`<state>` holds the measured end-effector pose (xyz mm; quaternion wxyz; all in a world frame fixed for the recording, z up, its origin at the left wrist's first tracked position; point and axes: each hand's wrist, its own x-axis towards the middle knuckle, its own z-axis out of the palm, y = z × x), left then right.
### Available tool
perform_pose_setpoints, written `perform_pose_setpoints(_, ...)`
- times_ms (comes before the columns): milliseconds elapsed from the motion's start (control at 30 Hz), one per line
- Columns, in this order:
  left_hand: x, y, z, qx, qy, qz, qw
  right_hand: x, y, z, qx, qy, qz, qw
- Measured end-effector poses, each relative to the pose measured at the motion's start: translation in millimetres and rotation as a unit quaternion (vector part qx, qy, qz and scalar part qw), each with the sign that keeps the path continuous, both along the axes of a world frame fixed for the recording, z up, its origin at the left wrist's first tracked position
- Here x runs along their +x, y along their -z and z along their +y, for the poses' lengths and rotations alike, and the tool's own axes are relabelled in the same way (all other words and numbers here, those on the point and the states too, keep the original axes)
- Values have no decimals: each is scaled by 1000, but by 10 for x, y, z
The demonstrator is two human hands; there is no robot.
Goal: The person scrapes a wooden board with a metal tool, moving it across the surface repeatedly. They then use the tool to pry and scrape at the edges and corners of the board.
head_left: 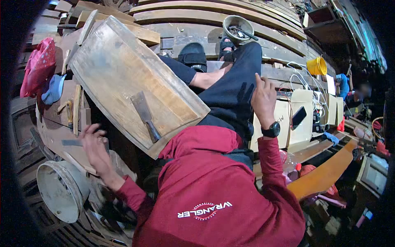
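Observation:
My left hand (96,154), slightly blurred, is raised with its fingers apart and holds nothing. It is left of a curved wooden panel (119,78), above the white bucket. My right hand (264,96), with a black watch on its wrist, is beside my dark-trousered knee; its index finger is stretched out, the others partly bent, and nothing shows in it. On the panel, whose lower end is by my lap, lies a wide flat metal blade (142,108) with a dark handle.
A white bucket (61,191) stands at lower left, near a pink cloth (39,68) and blue cap (52,88). Cardboard (300,107) with a phone (298,117), a yellow bucket (316,66) and an orange-brown board (325,171) are right. A person (342,83) is far right.

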<state>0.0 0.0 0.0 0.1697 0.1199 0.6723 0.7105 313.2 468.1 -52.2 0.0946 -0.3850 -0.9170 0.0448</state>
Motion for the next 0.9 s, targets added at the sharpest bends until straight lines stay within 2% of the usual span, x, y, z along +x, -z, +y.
perform_pose_setpoints(33,103,-19,330,-159,24,62,985,-103,156,6,-31,-17,38,999)
perform_pose_setpoints(67,204,-37,663,-312,50,126,940,-166,368,-10,-131,-78,124,980)
perform_pose_setpoints(100,874,52,1013,-342,82,73,933,268,33,-96,-97,-80,14,992)
perform_pose_setpoints(133,1016,-41,1259,-460,108,132,872,134,94,-218,-56,-78,1,995)
perform_pose_setpoints(200,1188,105,1476,-498,81,225,834,-16,289,-344,14,-61,7,998)
perform_pose_setpoints(233,1304,229,1537,-512,63,281,809,-26,310,-389,31,-38,6,999)
perform_pose_setpoints(300,1183,283,1503,-479,32,234,845,9,345,-404,23,-35,56,998)
perform_pose_setpoints(433,686,407,1370,-451,23,287,845,-29,291,-310,-6,-15,50,999)
perform_pose_setpoints(467,576,389,1377,-472,-6,260,842,-40,315,-316,9,-5,48,999)
perform_pose_setpoints(500,449,483,1328,-460,-31,324,826,-42,338,-338,20,1,48,999)
perform_pose_setpoints(600,365,301,1405,-546,-37,281,789,-56,350,-374,26,13,44,999)
perform_pose_setpoints(700,638,334,1397,-565,8,339,752,-50,332,-391,22,8,52,998)
perform_pose_setpoints(833,825,201,1374,-497,62,277,820,-70,343,-383,22,7,47,999)
perform_pose_setpoints(867,753,221,1376,-476,40,267,837,-94,328,-383,23,14,38,999)
perform_pose_setpoints(900,634,254,1378,-488,18,284,825,-97,323,-390,37,10,40,998)
